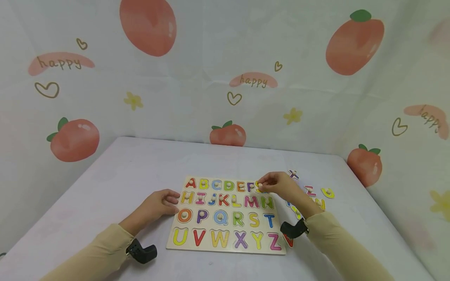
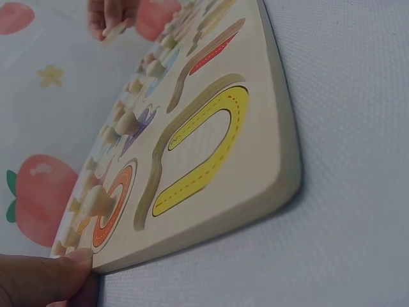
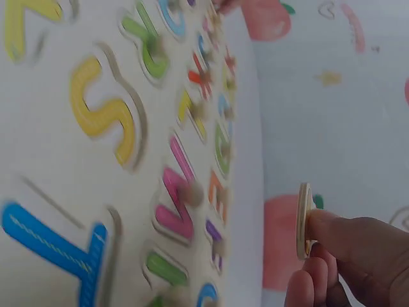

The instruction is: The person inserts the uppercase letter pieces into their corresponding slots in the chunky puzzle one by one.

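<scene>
A wooden alphabet puzzle board [image 1: 230, 250] lies on the table, its upper rows filled with knobbed letters. My left hand [image 1: 161, 203] rests at its left edge; in the left wrist view the thumb [image 2: 54, 275] touches the edge near the orange O [image 2: 120, 204]. Over the board's top right corner, my right hand [image 1: 277, 184] pinches a yellow letter piece [image 1: 258, 188] that looks like an S. In the right wrist view this letter piece [image 3: 302, 220] appears edge-on, raised off the board. The S recess [image 1: 254, 220] and T recess [image 1: 269, 220] hold no pieces.
Loose letters lie right of the board, including an X [image 1: 293, 174], a pink Z [image 1: 309, 190], a yellow U [image 1: 328, 192] and a red V [image 1: 289, 240]. Some are partly hidden by my right arm. A fruit-printed cloth [image 1: 197, 78] hangs behind the table.
</scene>
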`<state>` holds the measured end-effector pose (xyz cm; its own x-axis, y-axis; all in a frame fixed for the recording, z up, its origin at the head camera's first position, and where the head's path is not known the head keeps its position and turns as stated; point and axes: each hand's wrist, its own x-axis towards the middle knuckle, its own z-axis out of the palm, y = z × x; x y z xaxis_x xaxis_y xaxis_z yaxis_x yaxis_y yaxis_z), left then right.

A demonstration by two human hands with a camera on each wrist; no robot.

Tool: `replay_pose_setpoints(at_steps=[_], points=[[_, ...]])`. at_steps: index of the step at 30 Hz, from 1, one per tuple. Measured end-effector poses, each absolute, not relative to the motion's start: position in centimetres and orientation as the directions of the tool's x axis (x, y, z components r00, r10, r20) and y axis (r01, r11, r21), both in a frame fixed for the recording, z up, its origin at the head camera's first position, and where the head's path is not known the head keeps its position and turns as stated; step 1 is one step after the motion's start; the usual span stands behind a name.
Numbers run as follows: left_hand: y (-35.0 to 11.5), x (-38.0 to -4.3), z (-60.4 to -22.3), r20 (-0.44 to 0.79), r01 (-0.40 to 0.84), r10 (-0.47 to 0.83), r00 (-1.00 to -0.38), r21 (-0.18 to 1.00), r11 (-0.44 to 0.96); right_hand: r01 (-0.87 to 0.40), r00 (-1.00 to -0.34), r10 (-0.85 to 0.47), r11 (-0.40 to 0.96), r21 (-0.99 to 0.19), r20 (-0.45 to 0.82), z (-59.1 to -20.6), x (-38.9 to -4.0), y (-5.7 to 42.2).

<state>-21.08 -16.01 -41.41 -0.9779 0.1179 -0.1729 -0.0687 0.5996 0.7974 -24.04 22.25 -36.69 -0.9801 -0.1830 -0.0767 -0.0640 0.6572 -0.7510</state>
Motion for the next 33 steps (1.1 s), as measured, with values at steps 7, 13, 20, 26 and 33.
replay_pose_setpoints(at_steps=[7,13,20,26,33], points=[[-16.0,-21.1,-41.4,-0.178,-0.073,0.118,-0.977,0.796,0.601,-0.06,-0.971,-0.216,0.645,-0.762,-0.106,-37.7,-21.6,20.7],[-16.0,-21.1,-41.4,-0.161,-0.048,0.141,-0.977,0.808,0.587,-0.051,-0.96,-0.244,0.629,-0.776,-0.135,-39.2,-20.1,20.5],[-16.2,-21.0,-41.3,-0.161,-0.047,0.143,-0.976,0.808,0.588,-0.02,-0.965,-0.212,0.644,-0.765,-0.153,-40.2,-19.1,20.6],[-16.2,-21.1,-41.4,-0.16,-0.049,0.137,-0.978,0.806,0.591,-0.036,-0.964,-0.222,0.661,-0.749,-0.149,-40.4,-18.9,20.4],[-16.2,-21.1,-41.5,-0.149,-0.037,0.147,-0.978,0.813,0.581,-0.03,-0.967,-0.2,0.705,-0.709,-0.158,-40.5,-18.7,20.1]])
